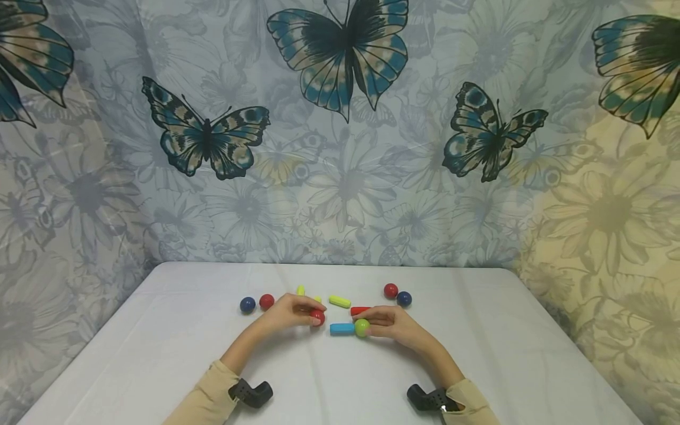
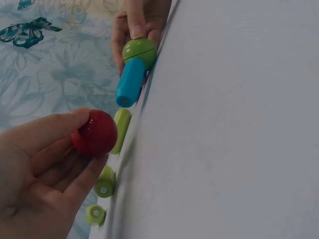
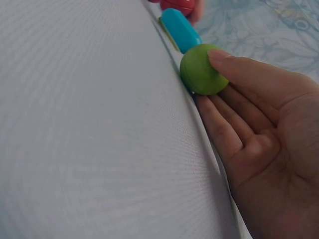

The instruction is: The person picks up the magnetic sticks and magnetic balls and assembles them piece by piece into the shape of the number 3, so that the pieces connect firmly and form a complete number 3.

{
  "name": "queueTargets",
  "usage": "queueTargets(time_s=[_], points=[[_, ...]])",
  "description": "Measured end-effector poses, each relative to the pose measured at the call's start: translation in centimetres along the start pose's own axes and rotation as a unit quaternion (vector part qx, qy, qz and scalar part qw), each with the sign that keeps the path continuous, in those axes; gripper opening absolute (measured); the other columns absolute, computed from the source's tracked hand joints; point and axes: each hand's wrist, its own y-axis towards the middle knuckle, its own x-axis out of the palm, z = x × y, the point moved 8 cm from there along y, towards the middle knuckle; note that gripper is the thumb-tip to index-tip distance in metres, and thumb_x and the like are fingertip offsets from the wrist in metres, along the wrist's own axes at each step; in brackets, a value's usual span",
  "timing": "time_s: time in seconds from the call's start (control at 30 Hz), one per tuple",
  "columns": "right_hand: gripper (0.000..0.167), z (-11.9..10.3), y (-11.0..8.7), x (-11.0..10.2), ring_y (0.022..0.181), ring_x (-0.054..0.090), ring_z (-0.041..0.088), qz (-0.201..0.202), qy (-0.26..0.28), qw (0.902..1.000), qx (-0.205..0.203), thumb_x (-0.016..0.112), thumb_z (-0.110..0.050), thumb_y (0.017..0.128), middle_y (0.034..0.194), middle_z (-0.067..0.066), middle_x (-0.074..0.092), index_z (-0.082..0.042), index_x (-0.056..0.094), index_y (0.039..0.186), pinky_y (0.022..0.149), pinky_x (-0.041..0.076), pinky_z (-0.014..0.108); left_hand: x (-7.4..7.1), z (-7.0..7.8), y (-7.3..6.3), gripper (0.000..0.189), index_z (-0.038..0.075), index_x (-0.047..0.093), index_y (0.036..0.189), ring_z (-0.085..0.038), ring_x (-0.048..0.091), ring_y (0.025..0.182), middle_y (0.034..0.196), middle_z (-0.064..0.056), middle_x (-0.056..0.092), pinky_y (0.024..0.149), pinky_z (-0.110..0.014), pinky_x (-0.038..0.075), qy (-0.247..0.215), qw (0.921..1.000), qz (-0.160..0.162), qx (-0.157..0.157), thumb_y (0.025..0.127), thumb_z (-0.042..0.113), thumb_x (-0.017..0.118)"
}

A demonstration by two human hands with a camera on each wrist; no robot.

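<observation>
My left hand pinches a red ball between thumb and fingers. Facing it, my right hand holds a green ball the same way. A blue rod sticks out from the green ball toward the left hand, its free end pointing at the red ball with a gap between them. Behind the right fingertips a red rod is partly hidden. A yellow-green rod lies on the table just beyond the two hands.
On the white table, a blue ball and another red ball sit left. A red ball and a dark blue ball stand at right. More yellow-green rods lie behind the left hand. A butterfly-print curtain hangs behind.
</observation>
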Motion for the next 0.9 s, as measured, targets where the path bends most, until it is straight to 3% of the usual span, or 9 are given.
queueTargets(time_s=[0.3, 0.53, 0.77, 0.9], points=[[0.038, 0.0, 0.0, 0.0, 0.129, 0.056, 0.031, -0.001, -0.005, 1.0000, -0.004, 0.068, -0.013, 0.091, 0.136, 0.017, 0.060, -0.002, 0.062, 0.126, 0.097, 0.050, 0.016, 0.7, 0.2, -0.2, 0.030, 0.011, 0.073, 0.112, -0.007, 0.065, 0.099, 0.108, -0.007, 0.075, 0.086, -0.014, 0.049, 0.025, 0.9994, -0.022, -0.005, 0.084, 0.021, 0.076], [0.038, 0.0, 0.0, 0.0, 0.128, 0.057, 0.028, -0.001, -0.003, 1.0000, -0.003, 0.068, -0.013, 0.091, 0.135, 0.018, 0.060, -0.002, 0.062, 0.126, 0.097, 0.049, 0.016, 1.3, 0.3, -0.2, 0.029, 0.009, 0.073, 0.112, -0.011, 0.066, 0.100, 0.109, -0.009, 0.074, 0.086, -0.015, 0.049, 0.016, 0.9992, -0.038, 0.004, 0.084, 0.018, 0.076], [0.037, 0.0, 0.0, 0.0, 0.128, 0.056, 0.030, 0.000, -0.002, 1.0000, 0.000, 0.068, -0.013, 0.090, 0.135, 0.017, 0.060, -0.002, 0.063, 0.126, 0.097, 0.049, 0.016, 1.8, 0.7, -0.1, 0.028, 0.005, 0.073, 0.111, -0.005, 0.066, 0.096, 0.108, -0.012, 0.074, 0.084, -0.014, 0.051, 0.008, 0.9985, -0.051, 0.020, 0.084, 0.013, 0.076], [0.037, 0.0, 0.0, 0.0, 0.128, 0.056, 0.033, 0.000, -0.002, 1.0000, -0.002, 0.068, -0.013, 0.091, 0.135, 0.017, 0.060, -0.002, 0.063, 0.125, 0.097, 0.050, 0.016, 1.9, 0.8, -0.2, 0.028, 0.006, 0.073, 0.111, -0.011, 0.067, 0.102, 0.110, -0.011, 0.074, 0.087, -0.014, 0.051, 0.011, 0.9987, -0.049, 0.013, 0.085, 0.014, 0.075]])
